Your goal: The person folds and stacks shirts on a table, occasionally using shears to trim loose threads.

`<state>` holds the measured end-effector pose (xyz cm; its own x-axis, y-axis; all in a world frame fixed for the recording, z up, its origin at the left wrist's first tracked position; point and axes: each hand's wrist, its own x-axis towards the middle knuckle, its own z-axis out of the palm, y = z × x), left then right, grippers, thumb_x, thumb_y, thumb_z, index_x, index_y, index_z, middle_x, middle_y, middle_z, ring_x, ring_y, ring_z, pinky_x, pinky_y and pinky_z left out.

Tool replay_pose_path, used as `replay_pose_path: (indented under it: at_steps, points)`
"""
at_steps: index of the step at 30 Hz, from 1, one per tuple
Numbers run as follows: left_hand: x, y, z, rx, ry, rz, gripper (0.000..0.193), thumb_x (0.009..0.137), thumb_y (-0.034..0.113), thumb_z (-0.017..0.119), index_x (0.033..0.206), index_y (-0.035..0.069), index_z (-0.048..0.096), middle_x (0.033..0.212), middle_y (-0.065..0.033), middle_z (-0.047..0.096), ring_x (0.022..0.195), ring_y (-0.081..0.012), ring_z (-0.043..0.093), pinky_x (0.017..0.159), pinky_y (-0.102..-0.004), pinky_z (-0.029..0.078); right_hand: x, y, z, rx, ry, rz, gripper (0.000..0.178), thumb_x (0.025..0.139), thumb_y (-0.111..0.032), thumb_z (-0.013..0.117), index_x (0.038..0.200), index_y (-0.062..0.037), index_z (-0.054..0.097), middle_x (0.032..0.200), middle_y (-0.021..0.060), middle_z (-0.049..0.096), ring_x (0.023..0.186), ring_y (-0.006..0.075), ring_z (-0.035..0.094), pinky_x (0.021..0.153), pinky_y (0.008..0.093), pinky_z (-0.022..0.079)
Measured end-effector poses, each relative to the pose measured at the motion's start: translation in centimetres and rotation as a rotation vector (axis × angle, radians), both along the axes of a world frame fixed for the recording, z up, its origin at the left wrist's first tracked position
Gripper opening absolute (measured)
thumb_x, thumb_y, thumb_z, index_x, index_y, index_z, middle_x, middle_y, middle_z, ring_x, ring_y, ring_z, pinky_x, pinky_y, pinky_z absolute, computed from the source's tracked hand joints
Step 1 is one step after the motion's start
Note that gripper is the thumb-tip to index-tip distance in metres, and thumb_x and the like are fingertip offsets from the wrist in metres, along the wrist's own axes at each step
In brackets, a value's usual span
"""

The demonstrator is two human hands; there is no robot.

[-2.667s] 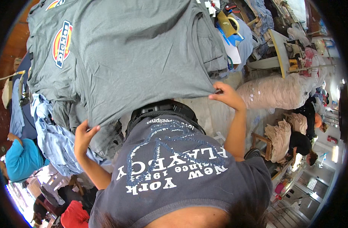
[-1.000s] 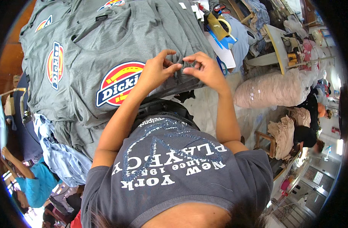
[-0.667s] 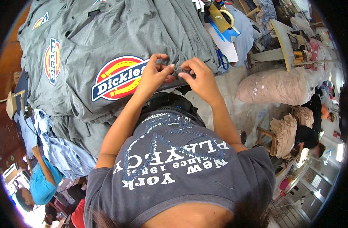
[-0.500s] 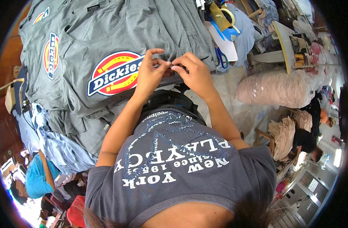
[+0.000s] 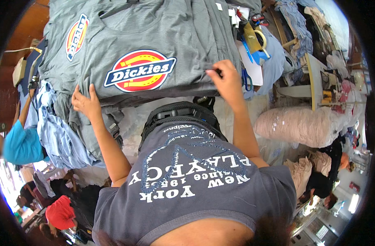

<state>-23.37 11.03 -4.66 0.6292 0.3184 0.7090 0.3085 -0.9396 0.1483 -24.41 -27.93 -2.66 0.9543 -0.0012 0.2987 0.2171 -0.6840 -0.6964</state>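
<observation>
Garment workshop: piled gray shirts, plastic-wrapped bundle, co-workers.

Lettered emblem on gray shirt; white lettering on person's top.

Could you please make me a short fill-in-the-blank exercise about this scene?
1. The bare left hand, fingers spread, is on the ____ side of the circular printed badge on the grey fabric T-shirt.
2. That badge shows a ____ horseshoe shape on a red ground.
3. The scissors nearest the bare right hand have ____ loop handles.
4. The large, pale pink, plastic-wrapped bale lies on the person's ____ side.

Missing words: left; yellow; blue; right.
</observation>
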Motion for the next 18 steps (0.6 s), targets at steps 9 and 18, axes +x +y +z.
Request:
replay_pose_path:
  at_steps: [9,18]
  points:
    - [-1.9,3.6,1.7,-0.478,0.045,-0.388,0.021,0.083,0.020,0.056,0.087,0.000,0.050,0.094,-0.0115,0.056,0.092,-0.0248,0.051,0.080,-0.0319,0.038,1.0,-3.2,2.4,0.852,0.207,0.073,0.015,0.084,-0.013,0.055,0.096,-0.0077,0.047,0.079,-0.0033,0.052,0.072,0.0031,0.047,0.063,0.0184,0.037]
    - [2.3,6.5,13.3,-1.477,-0.297,-0.952,0.051,0.083,0.020,0.057,0.124,0.005,0.030,0.083,-0.0039,0.053,0.074,-0.0121,0.055,0.071,-0.0260,0.048,6.0,-6.6,12.0,1.260,-0.033,0.429,0.041,0.078,-0.006,0.059,0.116,-0.0119,0.044,0.114,0.0054,0.051,0.104,0.0157,0.048,0.083,0.0309,0.041]
